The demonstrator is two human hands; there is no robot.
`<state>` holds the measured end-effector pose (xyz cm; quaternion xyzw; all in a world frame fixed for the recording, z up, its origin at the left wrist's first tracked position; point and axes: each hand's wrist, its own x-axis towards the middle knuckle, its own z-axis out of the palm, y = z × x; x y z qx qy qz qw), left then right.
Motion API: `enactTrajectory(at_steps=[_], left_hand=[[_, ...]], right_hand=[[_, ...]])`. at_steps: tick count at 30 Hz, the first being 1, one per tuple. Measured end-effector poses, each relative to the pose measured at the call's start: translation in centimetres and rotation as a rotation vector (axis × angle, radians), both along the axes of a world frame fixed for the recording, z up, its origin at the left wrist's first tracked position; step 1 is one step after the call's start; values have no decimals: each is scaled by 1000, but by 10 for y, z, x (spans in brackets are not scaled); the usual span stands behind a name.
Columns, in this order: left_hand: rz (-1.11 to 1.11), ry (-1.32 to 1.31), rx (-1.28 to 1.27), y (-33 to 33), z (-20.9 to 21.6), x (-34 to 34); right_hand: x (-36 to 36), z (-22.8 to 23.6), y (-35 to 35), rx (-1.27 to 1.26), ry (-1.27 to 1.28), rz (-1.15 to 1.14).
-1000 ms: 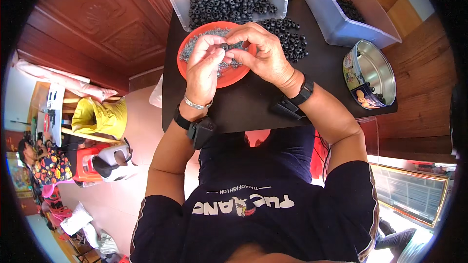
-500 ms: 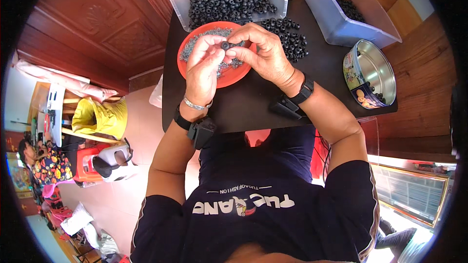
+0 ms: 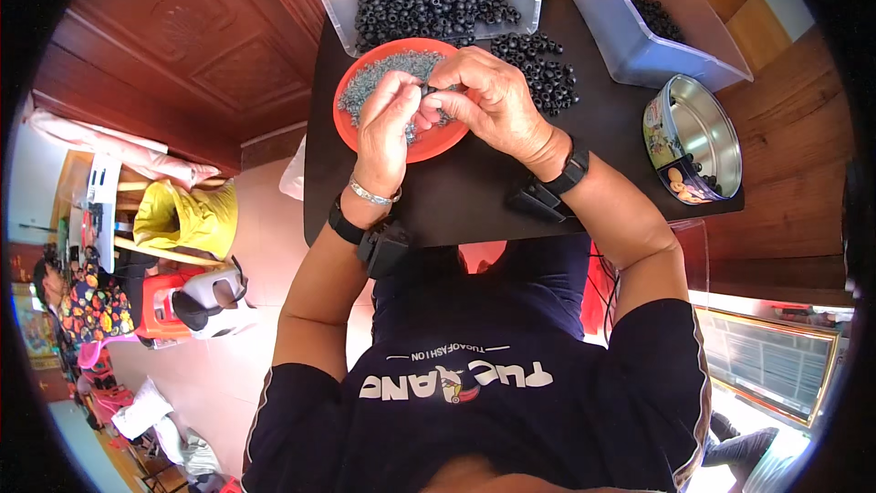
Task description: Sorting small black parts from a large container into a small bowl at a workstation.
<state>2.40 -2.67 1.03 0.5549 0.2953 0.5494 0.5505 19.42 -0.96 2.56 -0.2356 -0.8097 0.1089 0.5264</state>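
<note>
Over an orange-red bowl (image 3: 436, 146), my two hands meet fingertip to fingertip. Between them is a small round black piece (image 3: 426, 89), partly covered by the fingers. My left hand (image 3: 383, 128) pinches it from one side with thumb and fingers. From the other side, the thumb and index finger of my right hand (image 3: 497, 100) press on it. Many tiny grey, translucent bits (image 3: 365, 96) lie in the bowl. Loose black pieces with holes (image 3: 550, 82) are spread on the dark table beside my right hand.
Behind the bowl, a clear plastic bin (image 3: 330, 0) holds a heap of similar black pieces (image 3: 433, 5). A second translucent bin (image 3: 630, 50) stands at the far right with more. Nearer on the right is a round metal tin (image 3: 668, 141) with several black pieces inside.
The black piece has been tilted between my fingertips, so its round end no longer faces up. My fingers have shifted slightly around it; both hands stay over the bowl.
</note>
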Motion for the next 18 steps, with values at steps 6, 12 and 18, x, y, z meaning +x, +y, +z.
enactTrajectory(at_steps=[6, 12, 18], left_hand=[[31, -48, -59, -4, 3, 4], [-14, -66, -73, -3, 5, -5], [0, -25, -96, 1, 3, -4]], right_hand=[[2, 1, -1, 7, 49, 16], [24, 35, 0, 277, -48, -277], [103, 94, 13, 448, 115, -1136]])
